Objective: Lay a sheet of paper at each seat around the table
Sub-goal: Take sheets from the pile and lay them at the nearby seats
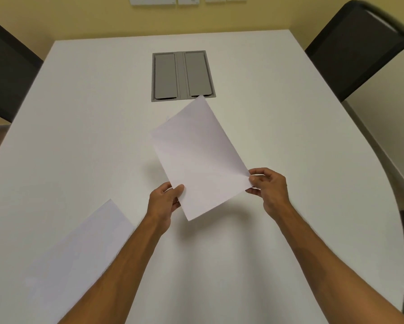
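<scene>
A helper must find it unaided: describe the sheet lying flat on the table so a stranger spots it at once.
Start from the white table with the grey hatch in its middle. Near its left edge, closest to the camera, a white sheet lies flat. The other sheet is held by the left hand and right hand; this one no hand touches.

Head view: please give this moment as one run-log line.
left hand: pinches held sheet | right hand: pinches held sheet | held sheet: lifted over table | second sheet: flat on table, near left

No text, label or number can be read on anything in view.
</scene>
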Motion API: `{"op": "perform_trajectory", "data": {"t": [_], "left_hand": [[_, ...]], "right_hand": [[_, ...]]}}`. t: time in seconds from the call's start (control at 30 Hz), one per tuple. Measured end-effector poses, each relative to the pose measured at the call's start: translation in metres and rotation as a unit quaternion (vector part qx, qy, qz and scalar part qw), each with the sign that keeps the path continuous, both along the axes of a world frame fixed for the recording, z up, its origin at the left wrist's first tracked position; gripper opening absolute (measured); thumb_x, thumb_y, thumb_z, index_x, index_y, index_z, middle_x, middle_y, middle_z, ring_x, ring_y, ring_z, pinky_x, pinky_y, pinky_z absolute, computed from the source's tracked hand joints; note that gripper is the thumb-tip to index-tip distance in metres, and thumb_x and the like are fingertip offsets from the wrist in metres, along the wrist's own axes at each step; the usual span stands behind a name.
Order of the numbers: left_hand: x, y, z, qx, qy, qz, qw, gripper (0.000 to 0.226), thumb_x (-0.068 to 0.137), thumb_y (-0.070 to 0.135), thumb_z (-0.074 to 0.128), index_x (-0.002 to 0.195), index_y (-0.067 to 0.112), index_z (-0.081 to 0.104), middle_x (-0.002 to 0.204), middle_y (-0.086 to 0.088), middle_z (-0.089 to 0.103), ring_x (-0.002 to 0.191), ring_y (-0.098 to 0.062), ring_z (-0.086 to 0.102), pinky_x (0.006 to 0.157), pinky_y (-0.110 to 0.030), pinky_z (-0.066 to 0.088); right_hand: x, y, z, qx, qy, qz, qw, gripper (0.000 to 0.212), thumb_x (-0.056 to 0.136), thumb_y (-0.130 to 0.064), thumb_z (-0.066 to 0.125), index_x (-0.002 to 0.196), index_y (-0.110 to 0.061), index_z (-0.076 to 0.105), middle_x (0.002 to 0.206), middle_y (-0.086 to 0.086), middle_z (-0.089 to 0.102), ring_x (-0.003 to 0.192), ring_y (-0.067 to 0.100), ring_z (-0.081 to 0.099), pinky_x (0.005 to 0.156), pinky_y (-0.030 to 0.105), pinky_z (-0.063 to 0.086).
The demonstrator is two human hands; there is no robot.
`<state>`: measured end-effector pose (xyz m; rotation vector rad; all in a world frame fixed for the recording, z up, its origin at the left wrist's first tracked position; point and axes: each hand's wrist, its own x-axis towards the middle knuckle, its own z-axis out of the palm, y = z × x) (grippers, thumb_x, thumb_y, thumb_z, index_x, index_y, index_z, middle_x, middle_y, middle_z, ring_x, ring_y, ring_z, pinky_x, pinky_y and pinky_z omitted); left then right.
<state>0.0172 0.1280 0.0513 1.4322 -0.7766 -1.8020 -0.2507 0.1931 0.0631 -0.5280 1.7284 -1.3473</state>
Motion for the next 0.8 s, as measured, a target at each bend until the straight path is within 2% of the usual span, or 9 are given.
{"op": "perform_trajectory", "data": {"t": [0.1,0.2,0.37,0.5,0.67,0.8], "left_hand": [[0.006,0.019,0.012,-0.011,0.014,-0.007,1.000,0.018,0.094,0.008,0.066,0.110,0.014,0.071,0.104,-0.001,0.079,0.089,-0.018,0.076,0.068,-0.025,0.059],[0.011,0.039,0.023,-0.020,0.018,-0.011,1.000,0.019,0.093,0.007,0.066,0.109,0.016,0.071,0.102,0.001,0.079,0.087,-0.017,0.076,0.067,-0.024,0.060],[0.011,0.073,0.038,-0.035,0.026,-0.004,0.999,0.020,0.092,0.006,0.068,0.110,0.014,0.070,0.100,0.000,0.079,0.087,-0.018,0.076,0.067,-0.023,0.059],[0.003,0.105,0.048,-0.037,0.045,0.002,0.998,0.022,0.091,0.005,0.069,0.111,0.012,0.069,0.101,-0.001,0.079,0.089,-0.019,0.076,0.067,-0.024,0.060],[-0.012,0.147,0.056,-0.037,0.080,-0.006,0.996,0.028,0.090,0.001,0.069,0.114,0.014,0.067,0.102,-0.004,0.079,0.093,-0.020,0.076,0.071,-0.025,0.060],[-0.024,0.169,0.056,-0.030,0.089,-0.020,0.995,0.035,0.088,-0.002,0.069,0.119,0.014,0.066,0.106,-0.005,0.078,0.097,-0.020,0.075,0.074,-0.025,0.061]], "right_hand": [[0.002,0.025,0.013,-0.018,-0.007,0.005,1.000,0.017,0.089,0.007,0.062,0.098,-0.003,0.072,0.086,0.015,0.073,0.075,0.023,0.070,0.069,0.036,0.062],[0.006,0.051,0.024,-0.040,-0.030,-0.008,0.999,0.016,0.091,0.004,0.062,0.104,-0.001,0.070,0.085,0.013,0.073,0.073,0.021,0.070,0.068,0.034,0.061],[0.024,0.091,0.039,-0.080,-0.129,-0.068,0.986,0.024,0.089,0.003,0.067,0.112,-0.003,0.066,0.086,0.010,0.076,0.074,0.021,0.072,0.066,0.033,0.060],[0.043,0.121,0.048,-0.095,-0.189,-0.117,0.970,0.029,0.087,0.005,0.068,0.113,-0.004,0.063,0.093,0.013,0.075,0.081,0.027,0.073,0.072,0.038,0.061],[0.061,0.157,0.052,-0.091,-0.187,-0.137,0.968,0.016,0.088,0.004,0.066,0.101,-0.005,0.067,0.092,0.011,0.077,0.081,0.027,0.074,0.067,0.035,0.060],[0.056,0.182,0.050,-0.076,-0.150,-0.152,0.974,0.016,0.090,0.005,0.062,0.103,-0.003,0.067,0.090,0.009,0.078,0.079,0.024,0.073,0.063,0.031,0.059]]}}
